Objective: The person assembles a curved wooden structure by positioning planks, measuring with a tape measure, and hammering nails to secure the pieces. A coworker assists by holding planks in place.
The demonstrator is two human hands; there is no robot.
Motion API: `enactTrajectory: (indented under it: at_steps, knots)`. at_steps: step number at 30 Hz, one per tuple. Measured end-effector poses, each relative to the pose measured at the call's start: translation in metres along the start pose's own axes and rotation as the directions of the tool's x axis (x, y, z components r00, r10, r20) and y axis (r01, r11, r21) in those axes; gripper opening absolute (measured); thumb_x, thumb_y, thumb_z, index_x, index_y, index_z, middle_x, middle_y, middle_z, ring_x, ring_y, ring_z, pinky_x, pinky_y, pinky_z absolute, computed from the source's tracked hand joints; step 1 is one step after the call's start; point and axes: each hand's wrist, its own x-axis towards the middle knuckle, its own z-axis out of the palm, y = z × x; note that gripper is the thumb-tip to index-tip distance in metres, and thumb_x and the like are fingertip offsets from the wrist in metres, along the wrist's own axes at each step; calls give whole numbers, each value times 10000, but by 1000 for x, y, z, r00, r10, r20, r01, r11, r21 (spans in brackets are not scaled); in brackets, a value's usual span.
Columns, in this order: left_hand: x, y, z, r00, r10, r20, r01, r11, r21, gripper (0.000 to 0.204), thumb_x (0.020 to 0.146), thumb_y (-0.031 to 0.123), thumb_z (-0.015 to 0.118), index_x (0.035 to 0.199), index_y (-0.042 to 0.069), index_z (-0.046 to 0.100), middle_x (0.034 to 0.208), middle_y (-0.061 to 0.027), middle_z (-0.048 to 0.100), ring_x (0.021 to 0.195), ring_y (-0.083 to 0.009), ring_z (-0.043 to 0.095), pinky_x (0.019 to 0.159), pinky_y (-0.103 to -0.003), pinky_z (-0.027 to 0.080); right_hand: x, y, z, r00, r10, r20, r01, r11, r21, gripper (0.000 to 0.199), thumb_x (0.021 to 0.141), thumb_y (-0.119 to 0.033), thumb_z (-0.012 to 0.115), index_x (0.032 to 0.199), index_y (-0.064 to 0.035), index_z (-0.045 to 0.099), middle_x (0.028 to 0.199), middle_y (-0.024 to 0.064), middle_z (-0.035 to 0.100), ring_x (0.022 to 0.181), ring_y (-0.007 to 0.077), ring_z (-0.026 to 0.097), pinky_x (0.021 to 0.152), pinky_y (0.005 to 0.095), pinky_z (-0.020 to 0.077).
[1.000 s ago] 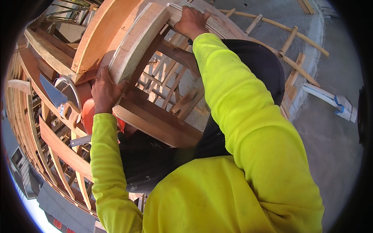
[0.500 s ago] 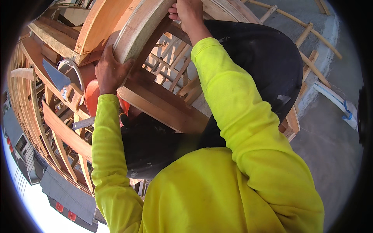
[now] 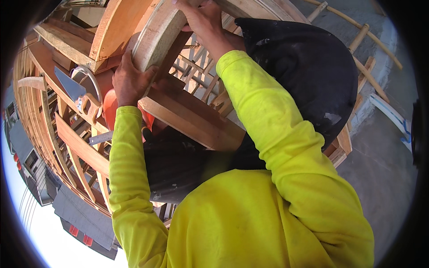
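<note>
My left hand (image 3: 131, 81) wraps round the near end of a curved wooden beam (image 3: 160, 38), thumb on one side and fingers on the other. Farther up the same beam, my right hand (image 3: 201, 24) grips its right edge with bent fingers, some of them hidden. The beam's upper face is pale and weathered, its side reddish brown. Just beyond my left hand stands a broad curved plank (image 3: 117, 31). A handsaw (image 3: 76, 89) with a wooden handle rests on timber left of my left hand.
An orange object (image 3: 109, 109) and a metal rule or square (image 3: 101, 137) lie beside my left forearm. Wooden framing (image 3: 80, 152) fills the left, with rooftops below. A reddish crossbeam (image 3: 192, 118) spans before my lap. Bamboo poles (image 3: 375, 38) lie over grey concrete at right.
My right hand has shifted slightly left along the beam, its fingers reaching farther over the top face. The left hand keeps its hold. The whole view has moved a little.
</note>
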Motion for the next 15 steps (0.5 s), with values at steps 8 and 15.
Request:
enactTrajectory:
  at_steps: [8, 15]
  knots:
    - [0, 1, 0, 1000, 8, 1, -8, 999, -45, 854, 685, 418, 841, 1361, 8, 519, 1101, -245, 703, 1018, -431, 685, 899, -499, 529, -5, -3, 4, 996, 68, -49, -70, 996, -45, 716, 868, -358, 772, 1291, 162, 521, 1141, 294, 671, 1118, 389, 639, 984, 425, 494]
    - [3, 1, -4, 999, 13, 34, -11, 998, -57, 812, 688, 413, 834, 1331, 18, 533, 1097, -250, 703, 1013, -436, 686, 895, -509, 533, -7, 30, 22, 995, 55, -78, -48, 996, 80, 806, 879, -477, 767, 1317, 105, 423, 1127, 219, 648, 966, 227, 684, 825, 356, 580]
